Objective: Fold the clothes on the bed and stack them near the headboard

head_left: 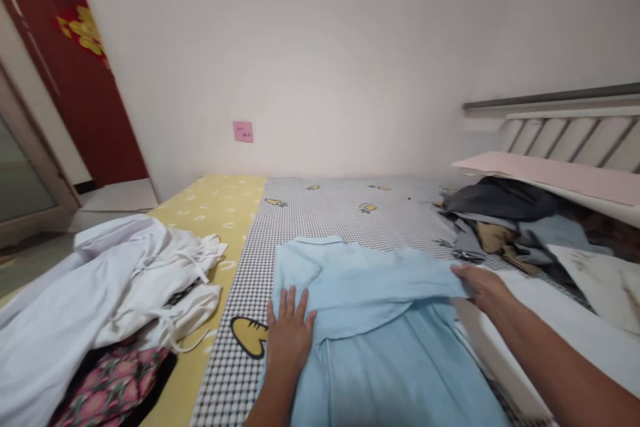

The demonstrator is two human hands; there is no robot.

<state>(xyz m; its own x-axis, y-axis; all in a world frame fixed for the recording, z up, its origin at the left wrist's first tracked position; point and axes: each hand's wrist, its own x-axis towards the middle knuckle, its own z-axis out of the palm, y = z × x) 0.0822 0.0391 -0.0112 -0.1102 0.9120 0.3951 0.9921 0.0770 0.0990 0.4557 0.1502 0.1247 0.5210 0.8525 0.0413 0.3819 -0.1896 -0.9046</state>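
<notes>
A light blue garment [390, 360] lies on the bed in front of me, with one part folded across its upper section. My left hand [289, 334] rests flat on its left side, fingers spread. At the right, my right hand [477, 286] pinches the end of the folded-over part between thumb and fingers. Under the garment is a checked sheet [250, 267] with yellow carrot-like prints.
White clothes [115, 267] and a pink floral cloth [115, 384] are heaped at the left on a yellow sheet strip [220, 207]. Dark clothes [505, 200], white cloths [560, 334] and a pink board [555, 174] lie at the right, near a rail [550, 95].
</notes>
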